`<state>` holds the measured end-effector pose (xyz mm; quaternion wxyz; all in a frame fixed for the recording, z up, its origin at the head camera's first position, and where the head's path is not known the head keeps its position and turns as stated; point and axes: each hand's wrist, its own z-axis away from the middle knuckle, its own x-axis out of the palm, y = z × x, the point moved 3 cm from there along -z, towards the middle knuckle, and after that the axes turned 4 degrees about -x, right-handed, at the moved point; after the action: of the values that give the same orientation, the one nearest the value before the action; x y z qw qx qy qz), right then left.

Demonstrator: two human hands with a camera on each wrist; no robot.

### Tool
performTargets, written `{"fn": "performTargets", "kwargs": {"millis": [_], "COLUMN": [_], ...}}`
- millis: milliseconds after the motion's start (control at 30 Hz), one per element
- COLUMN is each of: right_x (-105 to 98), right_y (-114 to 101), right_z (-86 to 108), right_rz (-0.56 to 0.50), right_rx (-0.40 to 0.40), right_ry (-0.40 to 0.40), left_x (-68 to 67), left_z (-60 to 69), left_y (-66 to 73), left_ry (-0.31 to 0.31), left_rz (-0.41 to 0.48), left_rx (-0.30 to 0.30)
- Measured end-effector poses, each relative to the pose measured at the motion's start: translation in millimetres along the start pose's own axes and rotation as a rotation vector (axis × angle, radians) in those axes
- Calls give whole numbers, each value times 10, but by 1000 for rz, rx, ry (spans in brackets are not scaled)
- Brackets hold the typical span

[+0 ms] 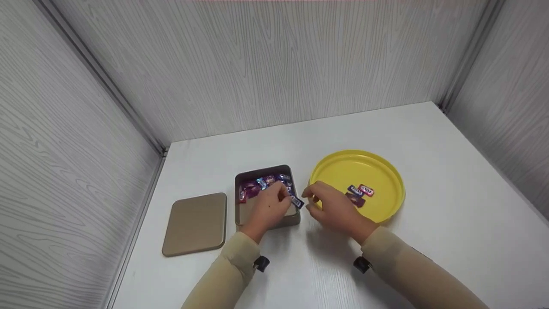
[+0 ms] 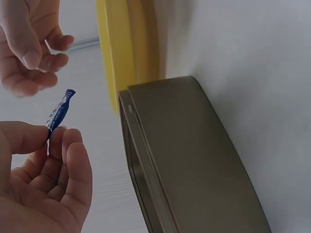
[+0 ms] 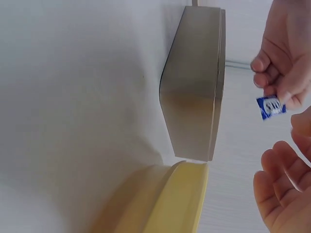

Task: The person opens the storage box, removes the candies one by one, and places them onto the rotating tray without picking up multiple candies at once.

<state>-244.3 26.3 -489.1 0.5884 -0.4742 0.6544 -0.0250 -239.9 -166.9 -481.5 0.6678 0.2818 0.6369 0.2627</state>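
Note:
Between thumb and fingertips my left hand (image 1: 269, 206) pinches a small blue wrapped candy (image 1: 297, 201) above the right side of a square metal tin (image 1: 291, 220). In the left wrist view, the candy (image 2: 59, 114) points up from the pinch toward the other hand. My right hand (image 1: 336, 210) hovers by the left rim of a yellow round tray (image 1: 396, 201), its fingers loosely bent and apart from the candy. Several purple, blue and red wrapped candies (image 1: 252, 189) lie in the tin. On the tray are a red-pink candy (image 1: 366, 190), a blue one (image 1: 354, 189) and a purple one (image 1: 356, 199).
A square metal lid (image 1: 195, 224) lies flat on the white table (image 1: 309, 274), left of the tin. Pale wood-grain panels (image 1: 279, 64) stand at the back and on both sides. Tin and tray are close together.

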Motion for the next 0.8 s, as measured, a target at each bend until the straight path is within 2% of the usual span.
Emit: {"fn": "performTargets", "kwargs": {"millis": [133,400,567,800], "right_x": [33,43,30,-17], "right_y": [-50,-92,-76,-61], "right_z": [10,34,35,31], "right_rz": [-2,35,54,72], "right_rx": [-40,-32,-36,-22], "right_ry": [8,41,67,63], "left_x": [47,106,177,244], "left_z": [22,29,28,40], "left_y": [63,144,177,201], "left_ry": [-36,-60,-105,-116], "left_rz": [43,119,190,222], "left_rx": [3,34,14,2]}}
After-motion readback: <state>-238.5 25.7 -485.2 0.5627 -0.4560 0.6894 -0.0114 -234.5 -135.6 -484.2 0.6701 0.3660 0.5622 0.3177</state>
